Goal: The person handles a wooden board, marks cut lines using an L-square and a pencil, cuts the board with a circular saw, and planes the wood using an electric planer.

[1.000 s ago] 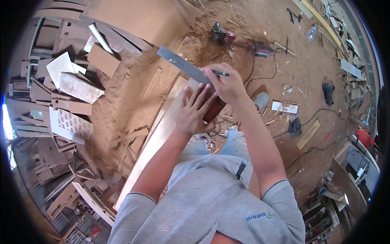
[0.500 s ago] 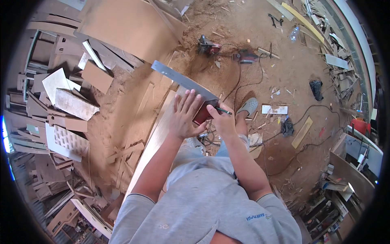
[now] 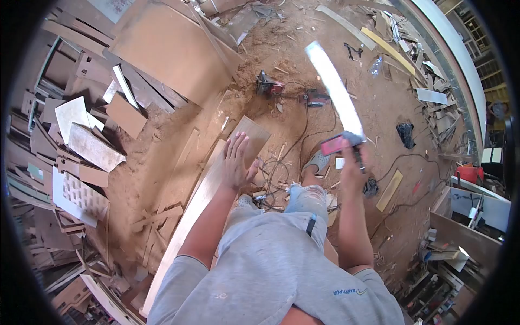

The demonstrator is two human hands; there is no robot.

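My left hand [image 3: 235, 162] lies flat with its fingers stretched over the far end of a long wooden board [image 3: 187, 230]. A shorter wood piece [image 3: 254, 138] shows beside and beyond those fingers. Off to the right, my right hand [image 3: 355, 168] is closed round the red and dark handle of a try square [image 3: 338, 97]. Its metal blade points up and away, bright with glare, and is apart from the board. A dark, thin item, perhaps the pencil, shows at the fingers of that hand.
Two red power tools [image 3: 315, 98] with cables sit on the dusty ground beyond the board. A large brown panel [image 3: 168, 49] stands at the upper left. Offcuts [image 3: 95, 149] pile up along the left, and more scraps line the right, near a red container [image 3: 469, 173].
The square has been lifted off the board and swung right in my right hand, its blade turned upward. My left hand stays on the wood, now slightly lower and further left in view.
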